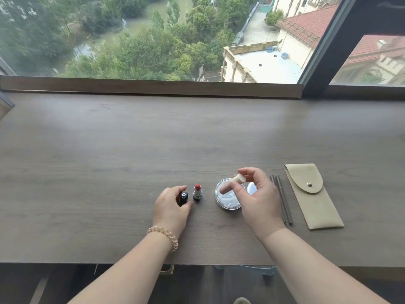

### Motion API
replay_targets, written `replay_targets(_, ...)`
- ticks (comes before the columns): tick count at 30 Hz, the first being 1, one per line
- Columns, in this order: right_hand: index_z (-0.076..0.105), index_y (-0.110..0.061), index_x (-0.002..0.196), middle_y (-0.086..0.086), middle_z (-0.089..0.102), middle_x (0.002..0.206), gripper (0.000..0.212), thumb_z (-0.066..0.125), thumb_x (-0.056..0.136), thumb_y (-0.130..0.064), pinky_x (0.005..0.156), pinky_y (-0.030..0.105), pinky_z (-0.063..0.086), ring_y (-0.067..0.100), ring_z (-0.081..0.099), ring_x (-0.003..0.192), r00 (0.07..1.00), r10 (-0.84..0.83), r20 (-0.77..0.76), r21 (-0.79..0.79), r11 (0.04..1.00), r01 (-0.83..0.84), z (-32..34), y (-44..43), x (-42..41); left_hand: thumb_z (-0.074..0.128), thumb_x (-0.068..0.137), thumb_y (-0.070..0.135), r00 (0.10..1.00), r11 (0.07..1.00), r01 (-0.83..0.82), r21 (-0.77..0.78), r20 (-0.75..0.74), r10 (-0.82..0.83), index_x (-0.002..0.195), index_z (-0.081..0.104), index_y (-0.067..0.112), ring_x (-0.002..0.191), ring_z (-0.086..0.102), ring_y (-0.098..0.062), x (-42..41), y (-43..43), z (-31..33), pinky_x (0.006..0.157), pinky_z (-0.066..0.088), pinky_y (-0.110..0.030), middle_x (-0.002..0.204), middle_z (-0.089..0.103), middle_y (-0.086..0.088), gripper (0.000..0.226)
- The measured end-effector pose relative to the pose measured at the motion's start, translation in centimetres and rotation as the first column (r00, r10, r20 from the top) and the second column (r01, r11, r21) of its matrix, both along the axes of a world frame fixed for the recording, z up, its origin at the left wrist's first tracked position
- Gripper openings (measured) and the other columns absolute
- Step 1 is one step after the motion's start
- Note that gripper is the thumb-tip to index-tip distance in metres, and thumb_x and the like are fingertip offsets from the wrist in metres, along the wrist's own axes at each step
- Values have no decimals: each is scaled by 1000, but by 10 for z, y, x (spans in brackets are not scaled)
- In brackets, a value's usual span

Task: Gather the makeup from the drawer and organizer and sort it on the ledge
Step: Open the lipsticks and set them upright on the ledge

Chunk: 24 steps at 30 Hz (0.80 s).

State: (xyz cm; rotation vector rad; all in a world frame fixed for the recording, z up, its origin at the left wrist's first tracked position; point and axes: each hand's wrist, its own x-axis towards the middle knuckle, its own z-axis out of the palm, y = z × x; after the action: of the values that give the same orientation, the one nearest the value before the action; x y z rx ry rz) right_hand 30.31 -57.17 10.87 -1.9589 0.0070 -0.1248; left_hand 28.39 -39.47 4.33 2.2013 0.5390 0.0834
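On the wooden ledge [131, 150] my left hand [171, 205] grips a black lipstick cap [183, 197] that stands on the wood. Just right of it an uncapped red lipstick [198, 192] stands upright, apart from my fingers. My right hand [256, 198] pinches a pale cream stick tube [234, 183] and holds it tilted above a round clear compact [228, 197]. A small round mirror-like lid [252, 188] shows behind my right fingers, partly hidden.
Thin dark pencils or brush handles [282, 198] lie right of my right hand, beside a beige snap pouch [311, 196]. A large window rises behind the ledge. The ledge's front edge runs under my forearms, with an open drawer dimly visible below.
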Motion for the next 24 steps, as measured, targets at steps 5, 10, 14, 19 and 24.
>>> replay_targets(5, 56, -20, 92, -10, 73, 68, 18, 69, 82, -13, 91, 23, 39, 9, 58, 99, 999, 33, -2, 101, 994, -32, 11, -2, -4, 80, 61, 43, 999, 994, 41, 105, -26, -39, 136, 41, 30, 121, 38, -13, -5, 1, 12, 106, 31, -32, 121, 45, 12, 85)
replay_targets(10, 60, -15, 94, 0, 74, 76, 16, 71, 82, -13, 86, 23, 44, 10, 63, 92, 995, 93, -23, 231, 969, -85, 36, -5, -2, 57, 65, 63, 926, 950, 220, 223, 258, -275, 130, 45, 37, 122, 32, -2, -8, -13, 77, 97, 19, -25, 122, 45, 23, 71)
replay_targets(14, 64, -16, 90, 12, 72, 88, 15, 74, 79, -18, 82, 35, 51, 22, 68, 90, 981, 144, -132, 327, 940, -95, 60, -1, -5, 61, 80, 53, 861, 836, 403, 372, 155, -484, 106, 58, 35, 101, 54, -1, -5, -28, 124, 96, 19, -27, 86, 60, 22, 32)
replay_targets(19, 55, -22, 58, -8, 73, 66, 55, 40, 83, -67, 84, 42, 45, 9, 62, 68, 962, 232, -145, -191, 947, -257, 99, -13, -3, 41, 84, 53, 764, 748, 498, 439, 185, -618, 90, 61, 33, 74, 51, -2, -18, -22, 162, 86, 22, -25, 61, 53, 22, 28)
replay_targets(24, 58, -26, 37, 1, 62, 47, 69, 33, 92, -60, 73, 38, 48, 13, 61, 63, 947, 252, -198, -377, 872, -311, 140, -11, -4, 44, 88, 58, 810, 839, 539, 71, 228, -540, 78, 63, 21, 54, 45, -5, -30, -39, 187, 64, 37, -25, 52, 47, 12, 43)
